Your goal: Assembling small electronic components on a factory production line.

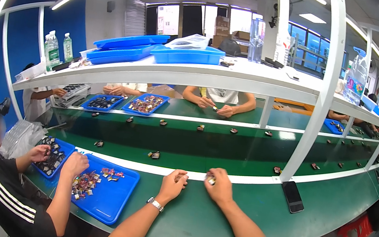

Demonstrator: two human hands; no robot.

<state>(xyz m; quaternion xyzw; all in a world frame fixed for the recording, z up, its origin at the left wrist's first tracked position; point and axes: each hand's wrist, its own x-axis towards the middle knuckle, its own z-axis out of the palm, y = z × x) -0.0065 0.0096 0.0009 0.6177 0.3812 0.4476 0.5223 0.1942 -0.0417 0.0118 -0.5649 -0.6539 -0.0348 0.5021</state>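
Note:
My left hand (173,185) is held over the green work surface (178,221), its fingers curled together. Whatever is in it, if anything, is hidden. My right hand (220,186) is at the white rail by the belt, with the fingers closed on a small part with a pale, shiny face (211,179). To the left of my left arm is a blue tray (111,203) with a loose pile of small red and gold parts (85,184). Several similar small parts, among them a belt part (154,154), lie spaced out along the green conveyor belt (224,149).
A black phone (292,197) lies right of my right hand, near a white upright post (320,99). At the left, a co-worker (15,185) reaches over another blue tray (51,158) of dark parts. A white shelf (265,78) with trays and bottles spans above the belt.

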